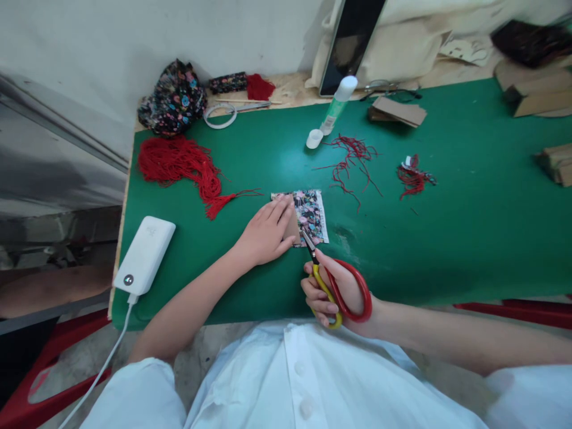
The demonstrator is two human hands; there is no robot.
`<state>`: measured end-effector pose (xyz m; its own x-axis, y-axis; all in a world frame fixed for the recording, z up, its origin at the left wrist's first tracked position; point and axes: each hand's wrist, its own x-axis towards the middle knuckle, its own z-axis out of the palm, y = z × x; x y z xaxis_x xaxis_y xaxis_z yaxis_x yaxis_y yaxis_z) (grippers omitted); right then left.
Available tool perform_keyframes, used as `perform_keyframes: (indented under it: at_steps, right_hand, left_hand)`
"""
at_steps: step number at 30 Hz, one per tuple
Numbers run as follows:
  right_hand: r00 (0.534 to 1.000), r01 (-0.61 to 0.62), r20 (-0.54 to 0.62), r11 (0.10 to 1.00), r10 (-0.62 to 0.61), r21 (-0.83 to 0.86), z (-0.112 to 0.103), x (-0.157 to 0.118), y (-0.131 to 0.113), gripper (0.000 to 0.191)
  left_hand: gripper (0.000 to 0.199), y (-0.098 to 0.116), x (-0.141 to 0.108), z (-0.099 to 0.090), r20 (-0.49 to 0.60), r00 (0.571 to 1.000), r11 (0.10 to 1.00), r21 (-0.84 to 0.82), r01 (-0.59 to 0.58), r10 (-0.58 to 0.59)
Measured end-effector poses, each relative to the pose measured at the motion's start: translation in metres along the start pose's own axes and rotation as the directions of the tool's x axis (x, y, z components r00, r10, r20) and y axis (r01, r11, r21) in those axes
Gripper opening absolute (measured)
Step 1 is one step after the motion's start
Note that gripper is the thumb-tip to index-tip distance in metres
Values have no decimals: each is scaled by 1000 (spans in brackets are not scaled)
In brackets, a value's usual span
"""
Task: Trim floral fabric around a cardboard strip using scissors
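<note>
Fabric (311,214), likely light, limp and best held by its edges, is lying beneath and right of the seemingly stiffer cardboard (292,229) your flattened left hand (267,229) is pressing, while your right hand (346,285) is gripping scissors (314,256), tips just right of the cardboard.

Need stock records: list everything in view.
Scissors: one, red and yellow, centre
Floral pieces: three, multicoloured, centre and back
Cardboard piece: one, brown, centre
Tassel bundle: one, red, left
Power bank, cable: one each, white, left
Tape roll: one, white, back
Glue stick: one, white-green, back
Cap: one, white, back
Thread clumps: two, red, right
Cardboard stacks: several, brown, right
Panel, glasses: one each, dark, back
Table: one, green, beneath
Furniture: uncounted, red, below
Shirt: one, white, foreground
Left hand: one, on cardboard
Right hand: one, holding scissors
</note>
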<state>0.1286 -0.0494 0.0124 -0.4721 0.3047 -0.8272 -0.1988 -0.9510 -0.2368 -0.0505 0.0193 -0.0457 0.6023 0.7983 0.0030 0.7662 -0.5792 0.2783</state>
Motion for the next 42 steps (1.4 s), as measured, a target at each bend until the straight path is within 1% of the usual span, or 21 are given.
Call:
perform_keyframes:
  at_steps: [7,13,18,24,30,36,42]
  right_hand:
    - [1000,14,-7,1000,-14,15,-1,1,0,39]
    - [1000,12,-23,1000,-12,-9,-3,3,3,42]
    - [999,6,-51,999,-8,-49,-1,0,2,41]
    - [999,30,-41,991,-35,-131,-2,1,3,46]
    - [995,81,-47,983,-90,-167,0,-1,5,47]
    - [994,95,-44,982,-103,-162,0,-2,5,46]
    - [995,83,-47,987,-91,-141,-1,1,6,50]
  left_hand:
    - [71,1,0,-1,10,1000,1000,-1,5,-5]
    - [70,1,0,-1,-5,1000,1000,5,3,-3]
    - [70,0,0,0,-15,1000,1000,1,-4,4]
    - [70,-1,0,0,-12,1000,1000,-22,-6,6]
    - [70,-1,0,0,-6,1000,1000,-13,-9,9]
    - [70,0,0,0,-7,1000,1000,-5,-8,8]
    - [71,0,0,-1,-8,1000,1000,-1,-6,6]
